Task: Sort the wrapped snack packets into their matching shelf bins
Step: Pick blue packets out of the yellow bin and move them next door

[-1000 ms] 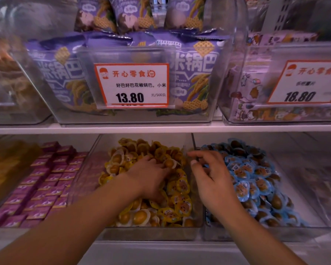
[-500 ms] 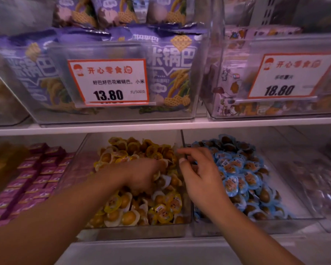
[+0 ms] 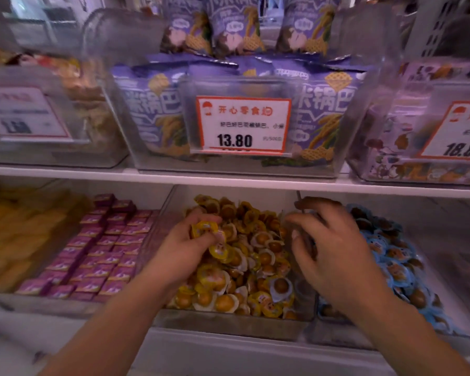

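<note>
A clear middle bin (image 3: 228,325) on the lower shelf is heaped with yellow-wrapped egg packets (image 3: 258,256). My left hand (image 3: 185,248) is raised above that heap and grips a small bunch of yellow packets (image 3: 206,234). To the right stands a clear bin (image 3: 467,313) of blue-wrapped egg packets (image 3: 391,256). My right hand (image 3: 334,248) hovers over the wall between the two bins, fingers spread and loosely curled; I see nothing in it.
Left of the yellow bin is a bin of small purple packets (image 3: 98,253), then yellow snacks (image 3: 14,234). The upper shelf (image 3: 228,181) carries bins of purple bags (image 3: 323,112) with a price tag (image 3: 242,126) reading 13.80.
My left hand has lifted out of the yellow heap with a bunch of packets. My right hand has opened its fingers wider. The camera has swung left.
</note>
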Available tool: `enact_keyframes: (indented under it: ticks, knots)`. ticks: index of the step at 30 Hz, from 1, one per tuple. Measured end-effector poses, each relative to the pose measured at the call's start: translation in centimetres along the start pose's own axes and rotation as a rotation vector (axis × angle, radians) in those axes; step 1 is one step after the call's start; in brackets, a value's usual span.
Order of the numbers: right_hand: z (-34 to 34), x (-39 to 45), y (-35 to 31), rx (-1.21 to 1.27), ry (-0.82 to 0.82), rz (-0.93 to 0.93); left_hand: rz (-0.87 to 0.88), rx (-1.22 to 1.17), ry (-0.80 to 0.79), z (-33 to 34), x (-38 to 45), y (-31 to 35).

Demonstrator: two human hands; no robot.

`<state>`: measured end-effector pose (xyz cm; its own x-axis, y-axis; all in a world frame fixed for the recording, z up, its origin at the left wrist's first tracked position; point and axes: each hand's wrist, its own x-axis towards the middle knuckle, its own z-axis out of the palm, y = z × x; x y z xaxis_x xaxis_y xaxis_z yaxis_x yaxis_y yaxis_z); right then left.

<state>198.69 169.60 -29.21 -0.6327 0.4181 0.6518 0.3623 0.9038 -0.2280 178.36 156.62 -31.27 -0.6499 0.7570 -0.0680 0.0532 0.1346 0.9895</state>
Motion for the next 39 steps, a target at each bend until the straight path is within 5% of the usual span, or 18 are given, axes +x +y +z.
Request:
enact_keyframes:
  ticks: [3, 7, 13, 17, 22, 24, 26, 28, 32, 35, 39]
  knots:
    - [0.5, 0.5, -2.9, -0.216, -0.380, -0.161, 0.076, 0.069, -0.040, -0.8, -0.9, -0.7]
    - [4.1, -0.4, -5.6, -0.308, -0.872, 0.061, 0.006, -0.057, -0.070, -1.3, -1.4, -0.5]
    - [6.3, 0.1, -4.5, -0.158, -0.969, 0.258, -0.125, -0.281, -0.116, -2.1, -1.3, -0.3]
    - [6.5, 0.6, -4.3, -0.126, -0.840, 0.325, -0.163, -0.379, -0.089, -2.2, -0.7, -0.2]
    - [4.0, 2.0, -4.1, 0.295, -0.257, 0.303, -0.043, -0.255, -0.045, -1.5, -0.3, -0.3]
    - [2.0, 2.0, -3.8, 0.457, -0.143, 0.295, 0.161, 0.101, 0.021, -1.7, -0.1, -1.0]
    - [0.1, 1.1, -2.9, 0.388, 0.003, 0.218, 0.398, 0.600, 0.060, -1.7, 0.1, -1.5]
    - [-1.4, 0.3, -1.3, 0.262, 0.095, 0.233, 0.526, 0.815, 0.037, -1.2, 0.1, -1.1]
    - [-2.1, -1.4, 2.6, 0.079, -0.080, 0.504, 0.634, 0.869, -0.357, 1.4, 0.8, -0.5]
    - [-1.3, -2.5, 2.6, 0.184, -0.016, 0.502, 0.533, 1.178, -0.654, 3.8, 1.8, -2.0]
    - [1.3, -3.3, 0.8, 0.510, -0.101, 0.537, 0.568, 1.523, -0.711, 4.5, 4.2, -3.2]
